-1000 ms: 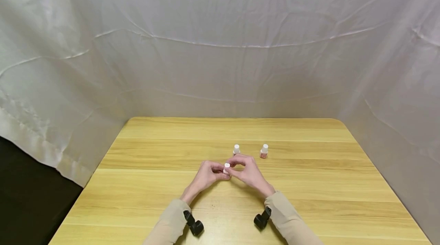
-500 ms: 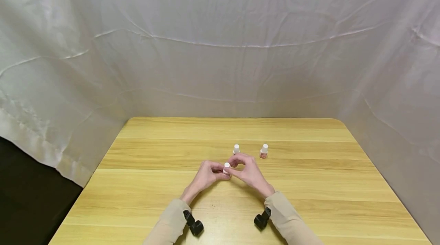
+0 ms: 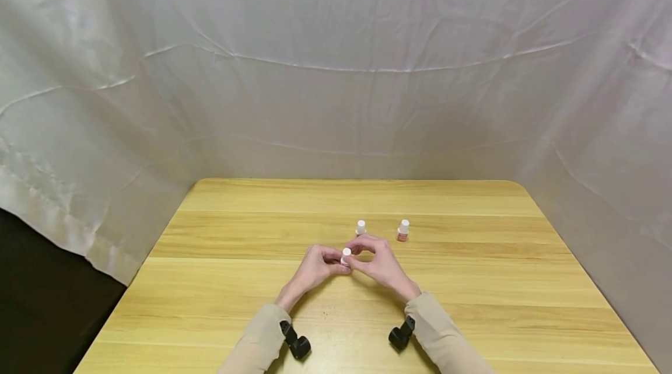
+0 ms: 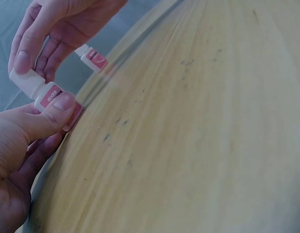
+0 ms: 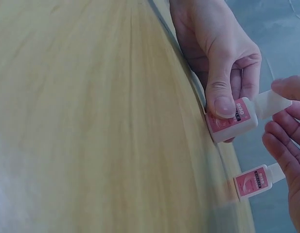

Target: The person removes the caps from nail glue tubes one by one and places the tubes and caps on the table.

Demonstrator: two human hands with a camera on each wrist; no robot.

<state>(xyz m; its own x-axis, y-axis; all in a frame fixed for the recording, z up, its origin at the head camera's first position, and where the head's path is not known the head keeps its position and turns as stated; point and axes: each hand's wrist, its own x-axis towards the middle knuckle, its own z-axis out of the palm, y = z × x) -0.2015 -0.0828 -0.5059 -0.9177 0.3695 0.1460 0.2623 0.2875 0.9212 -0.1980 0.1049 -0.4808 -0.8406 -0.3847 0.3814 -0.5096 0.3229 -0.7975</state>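
Note:
A small white bottle [image 5: 233, 127] with a pink label stands upright at the middle of the table, between both hands. My left hand [image 3: 314, 268] grips its body, the thumb lying across the label in both wrist views. The right hand [image 3: 382, 262] has its thumb and fingers pinching the white cap [image 4: 27, 83], which sits on the bottle's top. Just behind the right hand is a second bottle [image 3: 361, 226], its lower part covered by the fingers. To the right of that one, a third bottle [image 3: 403, 231] of the same look stands upright.
The wooden table [image 3: 472, 280] has rounded far corners. Pale grey fabric [image 3: 336, 100] hangs around its back and sides. Black wrist cameras [image 3: 300, 348] are worn over both beige sleeves [image 3: 443, 333]. Dark space shows beyond the table's left edge.
Almost nothing differs. Both hands keep their places at the bottle, with only a very slight shift of the right fingers at the cap.

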